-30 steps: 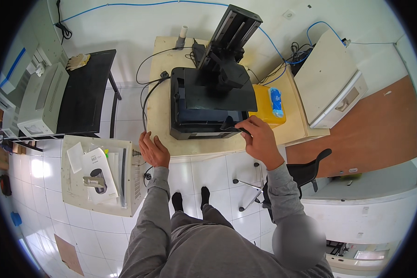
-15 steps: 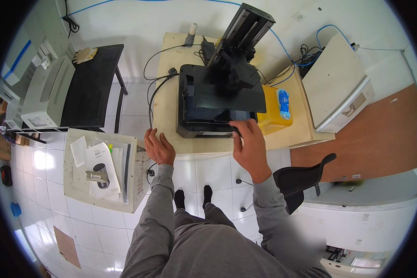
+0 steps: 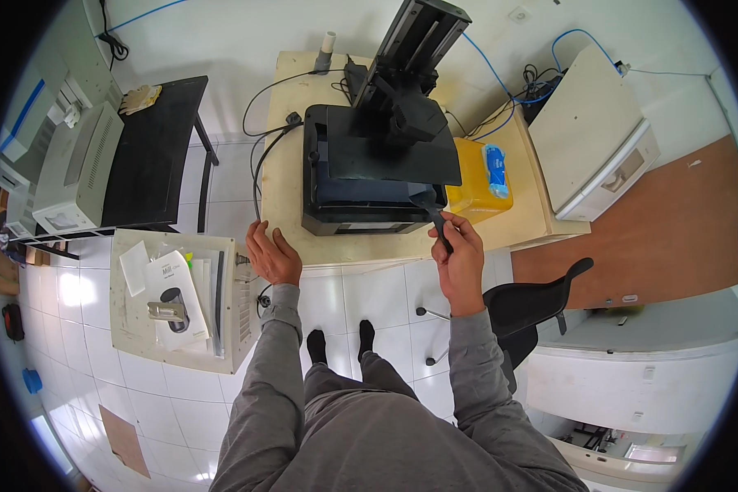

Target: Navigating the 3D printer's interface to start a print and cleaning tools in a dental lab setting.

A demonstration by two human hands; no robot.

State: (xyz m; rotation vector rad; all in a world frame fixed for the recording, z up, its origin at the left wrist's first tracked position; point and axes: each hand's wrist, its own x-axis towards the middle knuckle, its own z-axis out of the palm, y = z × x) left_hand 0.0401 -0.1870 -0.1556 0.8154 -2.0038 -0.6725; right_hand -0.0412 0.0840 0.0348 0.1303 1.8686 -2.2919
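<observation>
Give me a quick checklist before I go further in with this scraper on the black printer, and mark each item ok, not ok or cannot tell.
1. Grip on the tool: the right hand is closed around the dark scraper. Ok.
2. Tip placement: its blade end sits at the front right corner of the black printer; whether it touches cannot be seen. Cannot tell.
3. Bracing: the left hand rests flat on the table edge, empty. Ok.
4. Overhead clearance: the raised build arm stands above the tray, away from the tool. Ok.
5. Neighbour: the yellow container stands close beside the working corner. Not ok.
6. Cables: trailing off the left side, away from the hands. Ok.
</observation>
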